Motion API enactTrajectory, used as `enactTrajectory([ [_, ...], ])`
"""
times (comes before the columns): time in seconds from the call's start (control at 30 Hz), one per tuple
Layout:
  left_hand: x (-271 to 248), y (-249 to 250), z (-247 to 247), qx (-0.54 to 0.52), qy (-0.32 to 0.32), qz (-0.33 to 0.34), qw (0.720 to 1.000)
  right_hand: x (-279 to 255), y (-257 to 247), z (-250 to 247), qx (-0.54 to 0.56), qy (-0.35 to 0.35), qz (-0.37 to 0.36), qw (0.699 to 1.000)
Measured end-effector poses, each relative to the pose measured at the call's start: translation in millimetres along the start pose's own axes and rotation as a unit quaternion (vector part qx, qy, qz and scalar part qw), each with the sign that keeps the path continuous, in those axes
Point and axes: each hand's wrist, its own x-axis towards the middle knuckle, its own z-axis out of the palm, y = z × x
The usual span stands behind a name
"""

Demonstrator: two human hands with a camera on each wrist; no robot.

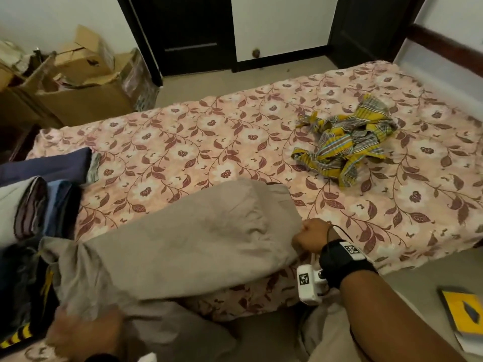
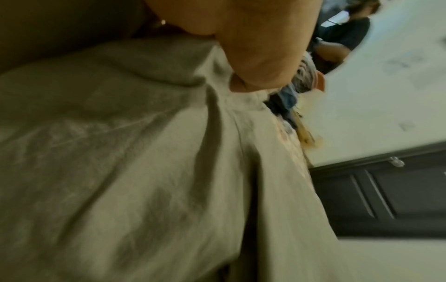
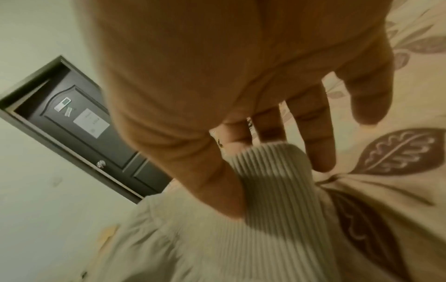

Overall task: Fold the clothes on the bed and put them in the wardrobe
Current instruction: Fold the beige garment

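Nearest the wearer, at about 7 o'clock in the head view, the left hand [image 1: 86, 333] bunches one end of a beige garment [image 1: 188, 239]; the left wrist view shows its fingers curled into the cloth. At 5 o'clock the right hand [image 1: 311, 236] pinches the garment's ribbed cuff [image 3: 272, 171] between thumb and forefinger, the other fingers loosely extended above the floral bedsheet [image 1: 235, 131]. The garment lies stretched between the two hands along the near edge of the bed, so this piece seems to be mid-fold. At 9 o'clock a stack of folded clothes [image 1: 49, 202] rests on the bed, which suggests several pieces are finished but not yet put away. Farther off, at 2 o'clock, a yellow checked cloth [image 1: 347, 142] lies crumpled and unfolded. No wardrobe can be identified with certainty; dark doors [image 1: 188, 32] stand at 12 o'clock.
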Motion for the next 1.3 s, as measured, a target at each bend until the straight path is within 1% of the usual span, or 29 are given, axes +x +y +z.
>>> enactTrajectory([
  [0.03, -7.8, 10.5, -1.3, 0.033, -0.015, 0.02, 0.999, 4.0, 0.0, -2.8, 0.045, 0.027, -0.003, 0.999],
  [0.1, -29.6, 50.4, -8.3, 0.001, -0.025, 0.079, 0.997, 6.2, -2.8, -10.3, 0.134, 0.068, 0.001, 0.989],
  [0.13, -38.6, 58.1, -2.1, -0.015, -0.054, 0.127, 0.99, 5.0, -7.3, -14.4, 0.232, 0.067, -0.002, 0.97],
  [0.17, -49.5, 77.5, 3.8, -0.03, -0.105, 0.2, 0.974, 3.6, -12.7, -16.3, 0.366, 0.053, -0.012, 0.929],
  [0.2, -62.4, 101.4, 11.3, -0.039, -0.157, 0.268, 0.95, 1.2, -20.8, -17.5, 0.504, 0.012, -0.035, 0.863],
  [0.23, -75.7, 128.4, 22.3, -0.029, -0.199, 0.338, 0.919, -0.9, -29.7, -17.7, 0.617, -0.042, -0.072, 0.782],
  [0.27, -82.1, 149.5, 36.2, -0.015, -0.206, 0.402, 0.892, -5.5, -39.9, -19.4, 0.682, -0.091, -0.112, 0.717],
  [0.3, -85.2, 176.2, 46.6, -0.008, -0.201, 0.422, 0.884, -10.1, -48.1, -21.4, 0.707, -0.127, -0.148, 0.68],
  [0.33, -84.9, 203.1, 52.1, -0.01, -0.187, 0.407, 0.894, -12.9, -53.8, -24.1, 0.707, -0.147, -0.183, 0.667],
  [0.37, -75.5, 222.5, 59.9, -0.023, -0.176, 0.36, 0.916, -10.5, -55.4, -25.9, 0.704, -0.149, -0.202, 0.664],
  [0.4, -62.4, 238.7, 63.7, -0.044, -0.172, 0.299, 0.938, -4.3, -52.7, -27.8, 0.702, -0.135, -0.203, 0.669],
  [0.43, -51.2, 255.4, 62.0, -0.072, -0.183, 0.244, 0.95, 2.9, -49.2, -31.3, 0.702, -0.107, -0.184, 0.679],
  [0.47, -35.1, 264.7, 58.3, -0.091, -0.196, 0.204, 0.955, 11.4, -44.0, -33.3, 0.69, -0.063, -0.153, 0.705],
  [0.5, -17.7, 275.6, 52.6, -0.11, -0.193, 0.194, 0.955, 25.2, -35.2, -35.3, 0.674, -0.01, -0.112, 0.73],
  [0.53, 3.3, 284.1, 42.5, -0.124, -0.186, 0.197, 0.955, 38.8, -27.6, -34.9, 0.641, 0.047, -0.068, 0.763],
  [0.57, 24.5, 287.7, 25.9, -0.14, -0.179, 0.205, 0.952, 51.7, -22.8, -30.5, 0.582, 0.099, -0.026, 0.807],
  [0.6, 45.7, 293.8, 12.0, -0.125, -0.177, 0.228, 0.949, 64.6, -17.2, -25.7, 0.513, 0.136, 0.002, 0.847],
  [0.63, 63.2, 301.2, 0.1, -0.112, -0.188, 0.251, 0.943, 75.4, -13.2, -20.9, 0.464, 0.151, 0.014, 0.873],
  [0.67, 79.0, 305.5, -11.3, -0.105, -0.199, 0.269, 0.937, 81.0, -13.9, -16.3, 0.438, 0.136, 0.002, 0.889],
  [0.7, 91.5, 307.9, -18.7, -0.105, -0.212, 0.266, 0.935, 87.4, -17.6, -10.8, 0.426, 0.113, -0.036, 0.897],
  [0.77, 105.4, 313.7, -30.8, -0.134, -0.239, 0.221, 0.936, 91.6, -33.1, -7.3, 0.394, 0.038, -0.131, 0.909],
  [0.83, 105.7, 317.0, -39.8, -0.189, -0.263, 0.178, 0.929, 92.4, -47.5, -10.5, 0.352, -0.028, -0.218, 0.91],
  [0.93, 101.5, 311.8, -55.2, -0.236, -0.275, 0.134, 0.922, 91.9, -54.6, -20.4, 0.286, -0.065, -0.311, 0.904],
  [1.0, 96.9, 304.0, -64.1, -0.239, -0.274, 0.118, 0.924, 89.3, -54.7, -24.9, 0.24, -0.037, -0.328, 0.913],
  [1.07, 85.9, 297.3, -74.6, -0.248, -0.283, 0.118, 0.919, 82.9, -58.1, -27.6, 0.192, 0.011, -0.313, 0.93],
  [1.1, 81.2, 292.8, -78.5, -0.241, -0.294, 0.126, 0.916, 78.7, -61.3, -29.0, 0.174, 0.014, -0.312, 0.934],
  [1.2, 61.6, 275.7, -86.0, -0.211, -0.292, 0.139, 0.922, 63.0, -74.1, -24.4, 0.101, -0.028, -0.328, 0.939],
  [1.27, 52.9, 264.8, -93.6, -0.245, -0.338, 0.101, 0.903, 56.2, -82.4, -12.9, 0.046, -0.044, -0.322, 0.944],
  [1.3, 50.5, 261.6, -97.5, -0.259, -0.363, 0.072, 0.892, 53.7, -86.8, -9.0, 0.031, -0.037, -0.307, 0.951],
])
